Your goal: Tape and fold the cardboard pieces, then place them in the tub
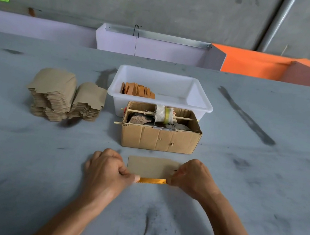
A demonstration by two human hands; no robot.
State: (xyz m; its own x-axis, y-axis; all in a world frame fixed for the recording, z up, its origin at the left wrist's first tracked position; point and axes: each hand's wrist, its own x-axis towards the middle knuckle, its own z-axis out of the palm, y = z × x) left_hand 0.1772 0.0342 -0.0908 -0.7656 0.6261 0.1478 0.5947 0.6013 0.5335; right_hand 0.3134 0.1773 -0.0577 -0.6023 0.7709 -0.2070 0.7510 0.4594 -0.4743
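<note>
Head view looks down on a grey surface (pixel 23 158) with two bare hands working near its front edge. Left hand (pixel 107 168) has its fingers curled, pinching the left end of a strip of amber tape (pixel 152 180); right hand (pixel 193 177) pinches the right end in the same way, so the strip lies stretched between them. The tape runs along the near edge of a flat cardboard piece (pixel 150 167), which lies on the surface between the hands, its ends partly hidden under the knuckles. Whether the strip is already pressed down onto the piece cannot be told. Just beyond the piece stands an open box (pixel 158 140) with a thin stick across its top carrying a tape roll (pixel 167 115) wrapped in cloth; rough lumps lie inside the box. Behind the box, touching or nearly touching it, is a white tub (pixel 202 104), and in its left part a row of orange-brown folded pieces (pixel 138 90) stands on edge. To the left of the tub, well apart from the hands, are two stacks (pixel 62 97) of flat cut cardboard side by side. At the far edge stand lilac and orange panels against a concrete wall.
</note>
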